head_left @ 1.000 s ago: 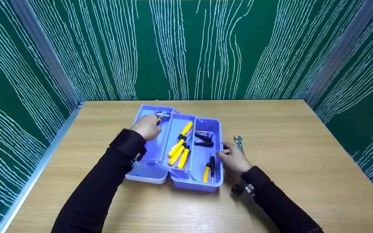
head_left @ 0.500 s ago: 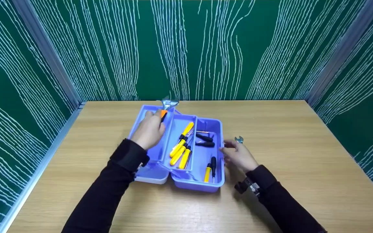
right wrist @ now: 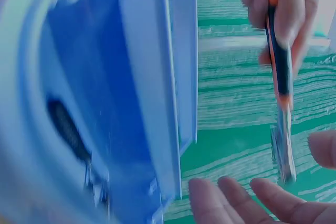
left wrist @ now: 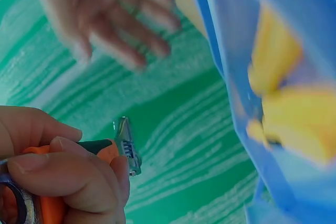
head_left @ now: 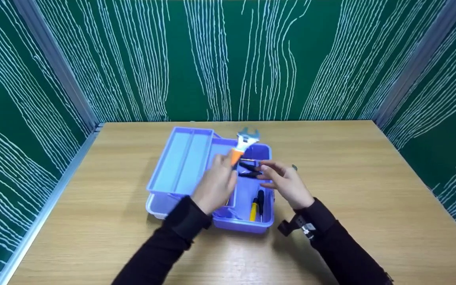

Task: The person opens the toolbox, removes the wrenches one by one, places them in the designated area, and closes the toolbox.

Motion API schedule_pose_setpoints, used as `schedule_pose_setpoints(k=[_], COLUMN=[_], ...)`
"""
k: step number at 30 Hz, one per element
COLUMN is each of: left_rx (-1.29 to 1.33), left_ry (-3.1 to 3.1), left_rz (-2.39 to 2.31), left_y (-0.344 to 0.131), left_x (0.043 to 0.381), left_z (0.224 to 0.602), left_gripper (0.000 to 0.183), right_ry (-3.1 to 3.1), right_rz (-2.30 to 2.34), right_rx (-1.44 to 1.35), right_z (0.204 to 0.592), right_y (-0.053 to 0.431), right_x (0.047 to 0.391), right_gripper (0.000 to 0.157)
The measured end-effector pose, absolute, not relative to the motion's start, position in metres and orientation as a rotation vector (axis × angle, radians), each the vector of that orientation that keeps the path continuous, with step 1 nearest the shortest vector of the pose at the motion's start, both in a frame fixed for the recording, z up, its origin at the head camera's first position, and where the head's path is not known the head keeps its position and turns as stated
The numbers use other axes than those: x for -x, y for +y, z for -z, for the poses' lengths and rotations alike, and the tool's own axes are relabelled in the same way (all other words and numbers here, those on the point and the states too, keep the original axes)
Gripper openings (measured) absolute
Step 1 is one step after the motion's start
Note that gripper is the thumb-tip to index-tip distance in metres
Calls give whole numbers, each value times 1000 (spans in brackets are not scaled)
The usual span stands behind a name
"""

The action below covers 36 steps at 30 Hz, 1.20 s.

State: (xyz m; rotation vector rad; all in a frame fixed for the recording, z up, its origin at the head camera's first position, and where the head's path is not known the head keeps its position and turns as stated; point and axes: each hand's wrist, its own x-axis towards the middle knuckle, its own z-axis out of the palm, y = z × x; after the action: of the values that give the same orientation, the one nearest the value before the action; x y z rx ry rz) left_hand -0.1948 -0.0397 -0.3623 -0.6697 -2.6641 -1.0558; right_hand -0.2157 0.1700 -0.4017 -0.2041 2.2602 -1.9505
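One adjustable wrench [head_left: 242,146], handle [right wrist: 282,69] gripped by the left hand [head_left: 216,184] above the purple toolbox [head_left: 240,226], head [head_left: 247,139] jutting ahead of that grip; one right hand [head_left: 286,183], fingers [right wrist: 207,200] parted, holding nothing, to the grip's right; a firm hold, head clear of toolbox and fingers, seems advisable.

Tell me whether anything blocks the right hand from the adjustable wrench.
Nothing visible does: the right wrist view shows a bare gap between the right hand and the head of the adjustable wrench. The left hand grips the other end.
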Motion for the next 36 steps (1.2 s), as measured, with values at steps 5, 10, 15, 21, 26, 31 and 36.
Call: schedule_pose_setpoints(k=[5, 10, 15, 21, 26, 31, 36], left_rx=[710, 705, 686, 678, 692, 722, 703], left_ry=[-2644, -2598, -2591, -2604, -2620, -2606, -2570], left_rz=[969, 907, 949, 972, 990, 1011, 1003], left_y=[-18, -3, 6, 9, 6, -9, -43], left_x=[185, 179, 177, 175, 174, 173, 178], left_z=[375, 388, 400, 403, 399, 393, 386], left_gripper=[54, 52, 52, 52, 56, 59, 57], right_ry=[2177, 2130, 2066, 2049, 2074, 2016, 2011], right_rz=[2060, 2150, 2161, 2111, 2061, 2052, 2025], right_rx=[194, 124, 117, 96, 112, 180, 216], right_z=[402, 405, 408, 408, 404, 403, 405], right_y=[153, 142, 141, 148, 157, 172, 198], right_x=[213, 211, 209, 209, 211, 216, 222], right_gripper=[41, 34, 34, 33, 32, 26, 19])
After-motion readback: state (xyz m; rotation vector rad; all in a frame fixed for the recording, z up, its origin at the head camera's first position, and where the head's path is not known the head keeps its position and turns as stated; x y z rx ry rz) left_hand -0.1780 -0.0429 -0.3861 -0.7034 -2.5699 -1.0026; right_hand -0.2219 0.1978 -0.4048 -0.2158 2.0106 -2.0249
